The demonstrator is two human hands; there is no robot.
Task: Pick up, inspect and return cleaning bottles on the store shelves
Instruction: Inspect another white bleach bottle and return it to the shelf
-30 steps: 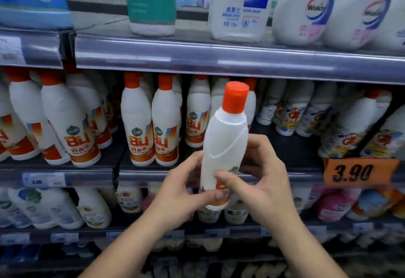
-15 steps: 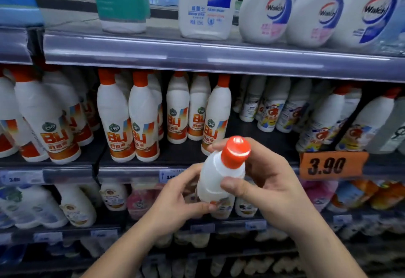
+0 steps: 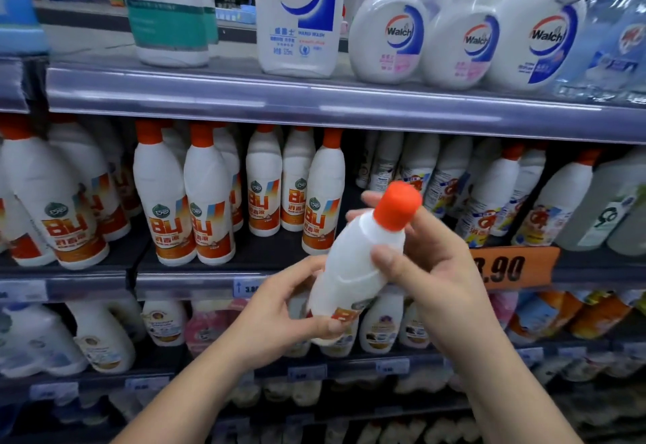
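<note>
Bottle (image 3: 349, 268), white with an orange cap (image 3: 396, 205), is held in front of the shelves (image 3: 314, 107), tilted with the cap toward 1 o'clock. Its base is gripped by the left hand (image 3: 279, 314) and its shoulder by the right hand (image 3: 433, 268), fingers curled round it. Matching bottles (image 3: 206, 205) are ranged at 10 o'clock; an orange price tag (image 3: 517, 268) is seen at 3 o'clock.
</note>
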